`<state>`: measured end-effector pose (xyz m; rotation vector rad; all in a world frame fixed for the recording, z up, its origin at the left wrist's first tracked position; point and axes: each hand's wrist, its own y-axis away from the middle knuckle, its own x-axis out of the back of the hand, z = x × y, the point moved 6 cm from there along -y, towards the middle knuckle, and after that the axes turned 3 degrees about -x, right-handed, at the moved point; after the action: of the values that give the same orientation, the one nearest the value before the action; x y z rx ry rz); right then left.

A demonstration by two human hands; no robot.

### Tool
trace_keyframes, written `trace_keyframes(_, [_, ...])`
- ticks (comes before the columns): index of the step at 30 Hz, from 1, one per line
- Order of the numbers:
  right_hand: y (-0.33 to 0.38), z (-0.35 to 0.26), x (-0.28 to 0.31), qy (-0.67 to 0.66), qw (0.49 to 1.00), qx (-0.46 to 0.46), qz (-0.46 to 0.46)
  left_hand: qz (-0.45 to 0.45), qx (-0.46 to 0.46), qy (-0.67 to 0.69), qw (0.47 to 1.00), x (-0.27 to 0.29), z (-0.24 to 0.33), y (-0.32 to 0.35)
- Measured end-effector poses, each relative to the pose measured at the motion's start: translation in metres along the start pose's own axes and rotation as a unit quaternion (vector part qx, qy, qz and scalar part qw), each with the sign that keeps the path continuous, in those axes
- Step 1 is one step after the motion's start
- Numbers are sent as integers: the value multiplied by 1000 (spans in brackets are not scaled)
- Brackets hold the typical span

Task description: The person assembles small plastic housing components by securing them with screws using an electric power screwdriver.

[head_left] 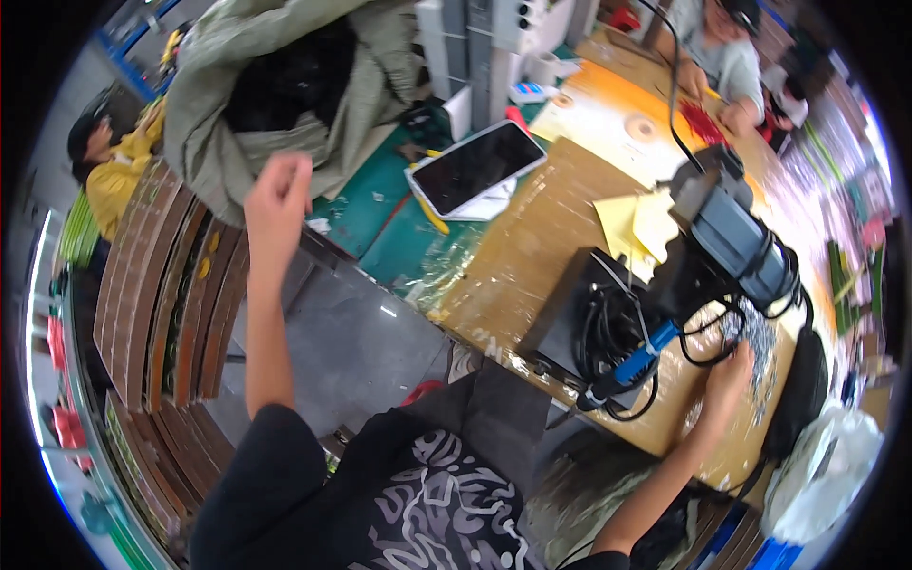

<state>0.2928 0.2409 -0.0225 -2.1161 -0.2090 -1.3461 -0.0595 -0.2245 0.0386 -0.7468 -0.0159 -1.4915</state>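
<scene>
Some tabletop between right hand and edge

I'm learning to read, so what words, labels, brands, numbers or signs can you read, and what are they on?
None can be read clearly.
Black shirt: pale letter-like shapes, not readable as words.
Small white-and-blue item: too small and blurred.
White-framed device: dark screen, no readable text.
</scene>
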Motion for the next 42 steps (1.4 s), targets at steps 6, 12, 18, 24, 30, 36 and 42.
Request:
trace_keyframes(6, [-3,0,-5,-83,996,-15,-1,25,-109,-222,969,9,-77,-150])
trace_keyframes(12, [-2,13,-4,-145,988,-45,5,20,-103,-420,901,-36,-95,-169])
trace_keyframes(18, [-1,17,-1,-177,979,-97,-29,-11,-206,-570,796,-40,-88,-175])
trace_keyframes(24, [-6,16,-4,-149,987,-49,-25,-13,-309,-639,704,-34,-95,-180])
trace_keyframes(30, [2,15,5,-252,954,-111,-115,66,-345,-428,833,5,-57,-158])
trace_keyframes(36, [11,11,4,-222,969,-77,-81,218,-132,-218,942,64,-60,-141])
trace_keyframes(42, [38,6,30,-308,944,-90,82,217,-1,367,905,63,-83,-56])
